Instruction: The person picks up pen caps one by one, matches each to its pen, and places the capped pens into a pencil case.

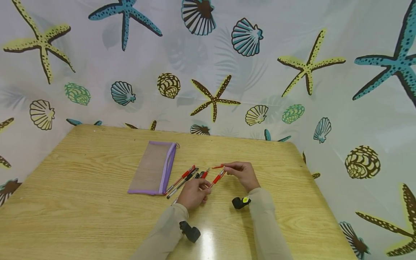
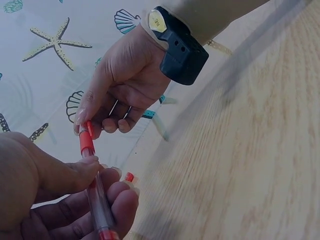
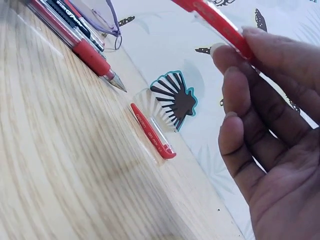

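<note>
My left hand [image 1: 192, 193] grips a clear-barrelled pen [image 2: 97, 200] with a red grip, its tip slanting up toward the right. At that tip my right hand [image 1: 242, 174] pinches a red pen cap [image 3: 222, 25] between thumb and index finger. Whether the cap is seated on the pen, I cannot tell. A second red cap [image 3: 150, 132] lies on the table just beyond the hands. Beside the left hand rests an uncapped red pen [image 3: 92, 57], its metal tip bare.
Left of the hands lie several red and black pens [image 1: 182, 180], partly hidden by the left hand. A mesh zip pouch [image 1: 151, 168] with purple edging is flat on the wooden table [image 1: 81, 216]. Behind hangs a shell-and-starfish patterned cloth [image 1: 146, 65].
</note>
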The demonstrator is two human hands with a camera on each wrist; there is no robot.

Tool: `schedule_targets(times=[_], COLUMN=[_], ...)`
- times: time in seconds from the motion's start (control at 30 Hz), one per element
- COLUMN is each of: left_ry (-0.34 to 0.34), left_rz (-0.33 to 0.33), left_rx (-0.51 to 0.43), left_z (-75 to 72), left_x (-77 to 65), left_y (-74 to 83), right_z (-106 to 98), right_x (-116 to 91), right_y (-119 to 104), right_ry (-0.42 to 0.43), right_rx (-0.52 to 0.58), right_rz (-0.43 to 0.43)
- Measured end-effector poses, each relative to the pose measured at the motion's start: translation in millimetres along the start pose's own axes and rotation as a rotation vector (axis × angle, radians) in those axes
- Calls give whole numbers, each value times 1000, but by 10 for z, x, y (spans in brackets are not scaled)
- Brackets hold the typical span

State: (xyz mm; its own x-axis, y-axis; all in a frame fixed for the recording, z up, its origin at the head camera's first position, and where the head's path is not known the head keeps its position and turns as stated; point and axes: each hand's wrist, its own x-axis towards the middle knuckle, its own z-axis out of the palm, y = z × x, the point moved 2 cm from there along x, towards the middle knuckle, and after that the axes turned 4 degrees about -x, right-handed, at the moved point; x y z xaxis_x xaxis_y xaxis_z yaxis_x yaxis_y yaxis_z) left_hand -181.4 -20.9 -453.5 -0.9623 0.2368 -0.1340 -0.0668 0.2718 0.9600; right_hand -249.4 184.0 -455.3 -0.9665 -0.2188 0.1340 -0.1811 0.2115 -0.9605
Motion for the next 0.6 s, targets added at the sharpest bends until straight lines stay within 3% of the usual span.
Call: schedule_targets(times=[0.33, 0.6], left_ry=[36, 72], left_rz=[-54, 17], left_rx=[-136, -192], left_z=[31, 29], left_x=[11, 17], left_y=[14, 19], right_z=[87, 99], right_x=[-6, -49], right_y=[-33, -62], right_ry=[75, 88], right_rx=[65, 156], right_rz=[-13, -90])
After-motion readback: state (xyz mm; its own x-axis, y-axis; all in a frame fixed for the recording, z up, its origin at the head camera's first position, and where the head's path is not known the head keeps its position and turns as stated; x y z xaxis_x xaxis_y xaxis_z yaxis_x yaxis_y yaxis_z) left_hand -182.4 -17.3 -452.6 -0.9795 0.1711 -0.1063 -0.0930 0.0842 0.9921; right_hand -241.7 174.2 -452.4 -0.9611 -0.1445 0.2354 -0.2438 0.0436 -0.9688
